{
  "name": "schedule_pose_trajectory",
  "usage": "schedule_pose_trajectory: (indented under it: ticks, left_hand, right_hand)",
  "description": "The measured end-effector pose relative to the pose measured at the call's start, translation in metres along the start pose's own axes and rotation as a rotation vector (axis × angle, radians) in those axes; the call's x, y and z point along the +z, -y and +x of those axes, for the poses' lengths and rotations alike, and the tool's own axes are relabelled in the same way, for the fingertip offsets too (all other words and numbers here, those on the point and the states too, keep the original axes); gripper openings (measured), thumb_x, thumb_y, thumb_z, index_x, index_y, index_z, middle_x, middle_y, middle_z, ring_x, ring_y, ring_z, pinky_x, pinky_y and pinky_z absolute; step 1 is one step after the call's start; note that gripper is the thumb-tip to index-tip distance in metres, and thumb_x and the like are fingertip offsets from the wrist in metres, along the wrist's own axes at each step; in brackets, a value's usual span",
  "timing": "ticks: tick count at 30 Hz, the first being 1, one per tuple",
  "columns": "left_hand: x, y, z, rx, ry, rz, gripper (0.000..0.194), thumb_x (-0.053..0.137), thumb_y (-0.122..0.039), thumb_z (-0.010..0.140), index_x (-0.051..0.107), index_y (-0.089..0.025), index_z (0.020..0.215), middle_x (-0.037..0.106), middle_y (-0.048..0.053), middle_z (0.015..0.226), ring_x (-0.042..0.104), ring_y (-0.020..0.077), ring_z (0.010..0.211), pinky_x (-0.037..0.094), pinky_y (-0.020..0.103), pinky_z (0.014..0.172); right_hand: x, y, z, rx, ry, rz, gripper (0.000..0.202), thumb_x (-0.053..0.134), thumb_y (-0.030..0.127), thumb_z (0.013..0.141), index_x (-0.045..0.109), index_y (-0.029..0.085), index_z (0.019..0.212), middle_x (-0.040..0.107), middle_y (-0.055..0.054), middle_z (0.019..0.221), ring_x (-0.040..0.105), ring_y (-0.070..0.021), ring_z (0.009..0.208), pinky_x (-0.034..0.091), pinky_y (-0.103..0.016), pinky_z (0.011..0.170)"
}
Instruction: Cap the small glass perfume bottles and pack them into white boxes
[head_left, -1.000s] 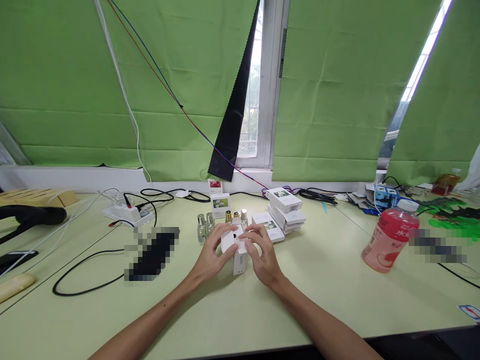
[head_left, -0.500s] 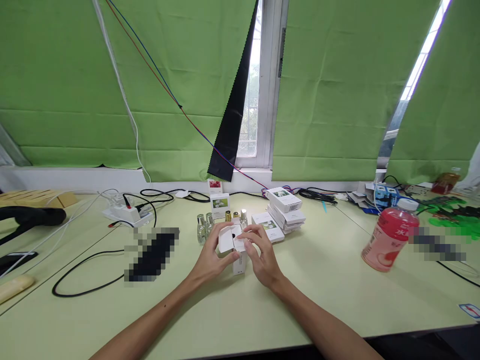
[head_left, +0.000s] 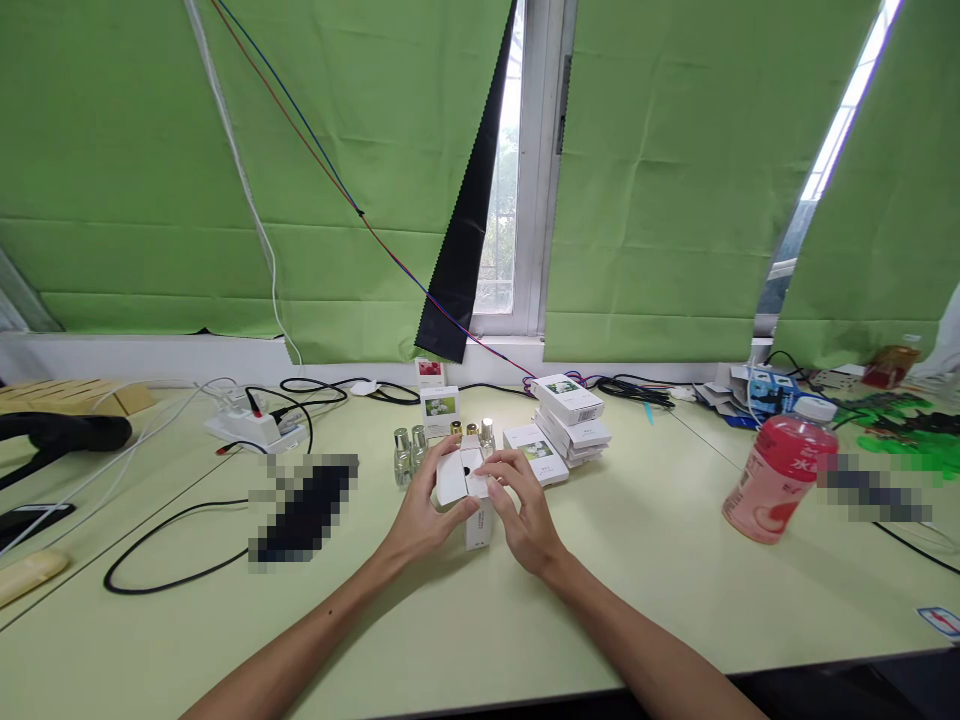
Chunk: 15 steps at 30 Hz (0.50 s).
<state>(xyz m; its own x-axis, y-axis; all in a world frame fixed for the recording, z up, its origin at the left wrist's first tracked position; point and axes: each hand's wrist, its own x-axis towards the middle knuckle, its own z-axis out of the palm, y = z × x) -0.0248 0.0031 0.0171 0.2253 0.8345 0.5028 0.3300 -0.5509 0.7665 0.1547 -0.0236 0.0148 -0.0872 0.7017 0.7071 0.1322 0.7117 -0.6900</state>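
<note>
A small white box stands upright on the table between my hands, its lid flap raised toward the left and a dark round hole showing inside its top. My left hand grips the box's left side, thumb at the front. The fingers of my right hand are bent over the box's top and touch it from the right. Just behind stand several small glass bottles with silver or gold caps. A flat white box lies behind my right hand, beside a stack of white boxes.
A pink drink bottle stands to the right. Two small boxes, one with a green picture, stand at the back. A power strip, cables and a blurred dark object are to the left.
The box's raised flap has tipped slightly. Both hands stay in nearly the same place.
</note>
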Motion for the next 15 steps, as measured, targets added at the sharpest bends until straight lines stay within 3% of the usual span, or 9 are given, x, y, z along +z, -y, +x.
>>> schedule_pose_trajectory:
  ticks: [15]
  left_hand:
    - [0.001, -0.013, 0.002, 0.046, -0.040, 0.088, 0.043, 0.063, -0.049, 0.088, 0.058, -0.024, 0.122, 0.061, 0.009, 0.124, 0.061, 0.0274, 0.116, 0.050, 0.042, 0.100]
  right_hand:
    - [0.002, 0.000, 0.000, 0.018, -0.015, -0.007, 0.025, 0.046, 0.033, 0.100, 0.060, 0.023, 0.118, 0.059, -0.008, 0.117, 0.060, -0.0200, 0.101, 0.052, -0.034, 0.083]
